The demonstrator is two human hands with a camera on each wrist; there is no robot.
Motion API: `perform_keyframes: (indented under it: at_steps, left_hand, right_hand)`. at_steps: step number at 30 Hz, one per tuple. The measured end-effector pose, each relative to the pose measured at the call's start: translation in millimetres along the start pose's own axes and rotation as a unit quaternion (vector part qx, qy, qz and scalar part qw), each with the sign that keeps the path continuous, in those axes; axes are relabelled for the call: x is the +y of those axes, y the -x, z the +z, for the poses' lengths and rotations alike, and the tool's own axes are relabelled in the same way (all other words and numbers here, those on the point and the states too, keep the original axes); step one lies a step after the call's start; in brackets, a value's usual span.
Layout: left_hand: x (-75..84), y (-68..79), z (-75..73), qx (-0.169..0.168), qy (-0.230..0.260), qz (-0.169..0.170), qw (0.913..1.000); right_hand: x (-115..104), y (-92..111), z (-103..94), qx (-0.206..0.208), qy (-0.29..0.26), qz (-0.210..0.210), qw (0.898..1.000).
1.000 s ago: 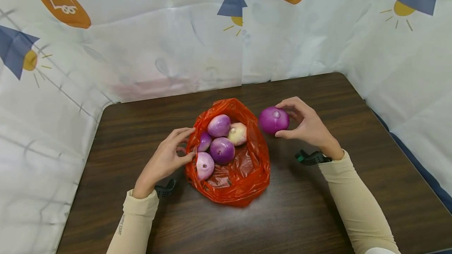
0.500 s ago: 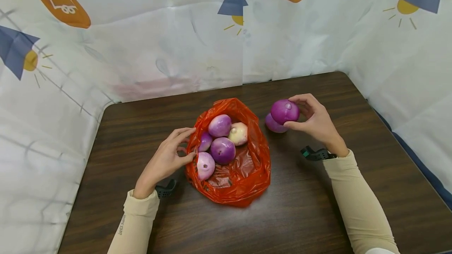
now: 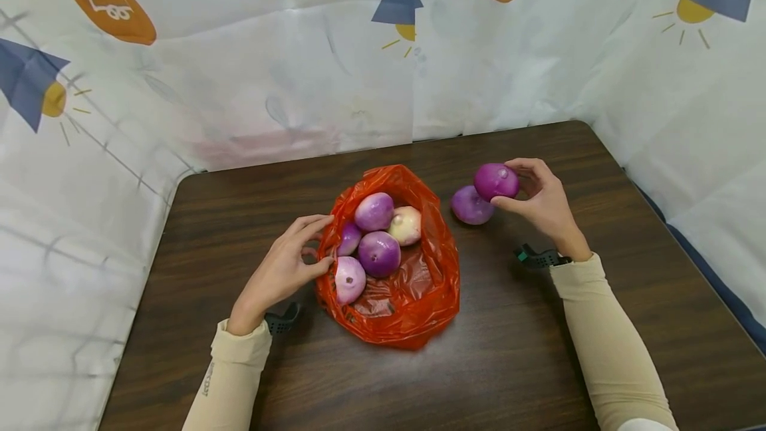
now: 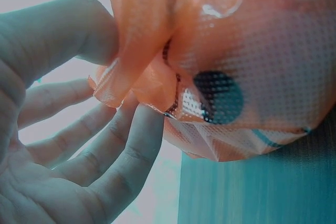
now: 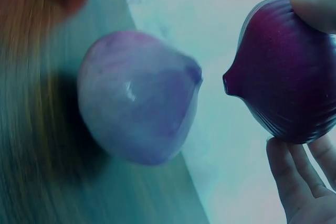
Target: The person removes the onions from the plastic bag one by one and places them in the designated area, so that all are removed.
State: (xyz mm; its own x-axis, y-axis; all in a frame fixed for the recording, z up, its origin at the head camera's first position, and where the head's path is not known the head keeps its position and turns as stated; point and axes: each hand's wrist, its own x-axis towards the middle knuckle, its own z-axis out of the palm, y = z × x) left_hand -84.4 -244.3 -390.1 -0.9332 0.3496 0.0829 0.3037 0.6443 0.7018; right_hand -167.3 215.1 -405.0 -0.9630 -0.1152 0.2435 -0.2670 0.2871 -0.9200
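Observation:
My right hand holds a dark purple onion between thumb and fingertips. Beside and slightly below it, a paler purple onion rests on the table; the right wrist view shows a gap between this paler onion and the held onion. A red plastic bag stands with its mouth spread wide. Several onions lie inside, one of them cream-coloured. At the bag's left rim my left hand pinches the plastic, and the left wrist view shows the gathered film between thumb and fingers.
The dark wood-grain table carries the bag and the loose onion. White patterned sheets hang behind it and along both sides. Each wrist wears a black strap, such as the right strap.
My right hand has carried the dark onion rightward and slightly away from the bag. The paler onion on the table, hidden at first, now shows beside it. My left hand stays on the bag rim.

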Motion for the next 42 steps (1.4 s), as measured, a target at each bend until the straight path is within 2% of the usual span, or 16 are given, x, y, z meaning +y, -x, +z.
perform_keyframes:
  at_steps: [15,30,42]
  left_hand:
    - [0.4,-3.3,2.3,-0.003,-0.001,-0.001,1.0]
    - [-2.2,-2.9,2.0,-0.008,-0.01,-0.003,0.9999]
    - [-1.1,-1.9,1.8,-0.006,-0.018,0.001,0.9998]
  right_hand:
    - [27,-3,-10.7,0.017,0.02,0.041,0.999]
    - [47,0,-13.8,0.025,0.073,0.082,0.994]
    - [56,-1,-14.9,0.034,0.107,0.096,0.989]
